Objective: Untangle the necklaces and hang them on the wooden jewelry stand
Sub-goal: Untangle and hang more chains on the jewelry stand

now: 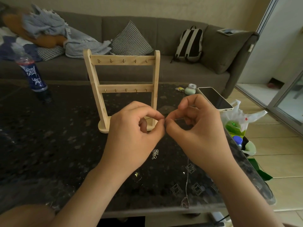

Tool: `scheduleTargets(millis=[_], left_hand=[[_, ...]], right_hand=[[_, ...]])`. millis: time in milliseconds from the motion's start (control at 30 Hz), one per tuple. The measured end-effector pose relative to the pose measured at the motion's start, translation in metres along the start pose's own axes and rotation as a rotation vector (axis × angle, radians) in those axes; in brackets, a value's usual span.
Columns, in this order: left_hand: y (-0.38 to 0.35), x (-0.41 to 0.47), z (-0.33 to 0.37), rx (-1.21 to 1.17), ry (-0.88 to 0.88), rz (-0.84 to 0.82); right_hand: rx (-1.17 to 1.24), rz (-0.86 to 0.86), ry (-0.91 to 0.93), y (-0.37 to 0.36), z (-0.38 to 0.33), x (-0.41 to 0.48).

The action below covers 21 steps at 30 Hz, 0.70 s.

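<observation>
A wooden jewelry stand [122, 89] with two rows of small hooks stands upright at the middle of the dark table [49, 145]; no necklace hangs on it. In front of its base, my left hand [132, 135] and my right hand [195, 131] meet fingertip to fingertip, each pinching a thin chain that barely shows between them. A small heap of silver chain [155, 154] lies on the table below my hands. Another thin silver necklace [186, 187] trails toward the near edge, ending in a pendant.
A plastic bottle [33, 74] stands at the table's far left. A phone [214, 98] and a small green container [190, 90] lie at the far right. A white plastic bag [241, 118] sits off the right edge. A grey sofa [180, 69] runs behind the table.
</observation>
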<state>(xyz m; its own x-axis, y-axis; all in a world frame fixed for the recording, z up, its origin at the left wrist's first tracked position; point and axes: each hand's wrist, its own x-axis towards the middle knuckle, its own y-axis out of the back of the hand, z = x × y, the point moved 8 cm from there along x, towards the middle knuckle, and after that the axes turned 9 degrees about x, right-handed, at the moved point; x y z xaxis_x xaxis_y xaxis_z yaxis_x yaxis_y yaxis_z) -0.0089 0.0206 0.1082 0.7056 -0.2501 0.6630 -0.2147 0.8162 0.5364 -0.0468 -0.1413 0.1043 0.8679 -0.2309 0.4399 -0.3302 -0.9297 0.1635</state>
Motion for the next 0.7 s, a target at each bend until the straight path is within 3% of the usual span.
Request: scheduleTargets(millis=[133,367,500,700], left_hand=[[0.001,-0.001,0.004,0.058,-0.039,-0.002],[0.001,0.0,0.008,0.038,-0.067,-0.034],[-0.006,-0.003,-0.003,-0.05,0.054,-0.101],[-0.021,-0.007,-0.02,-0.362,0.321,-0.241]], right_hand=[[-0.04,-0.017,0.0,-0.002,0.002,0.0],[0.153,-0.037,-0.119,0.003,0.013,0.002],[0.155,-0.038,-0.094,0.003,0.011,0.003],[-0.013,-0.015,0.14,0.001,-0.012,0.0]])
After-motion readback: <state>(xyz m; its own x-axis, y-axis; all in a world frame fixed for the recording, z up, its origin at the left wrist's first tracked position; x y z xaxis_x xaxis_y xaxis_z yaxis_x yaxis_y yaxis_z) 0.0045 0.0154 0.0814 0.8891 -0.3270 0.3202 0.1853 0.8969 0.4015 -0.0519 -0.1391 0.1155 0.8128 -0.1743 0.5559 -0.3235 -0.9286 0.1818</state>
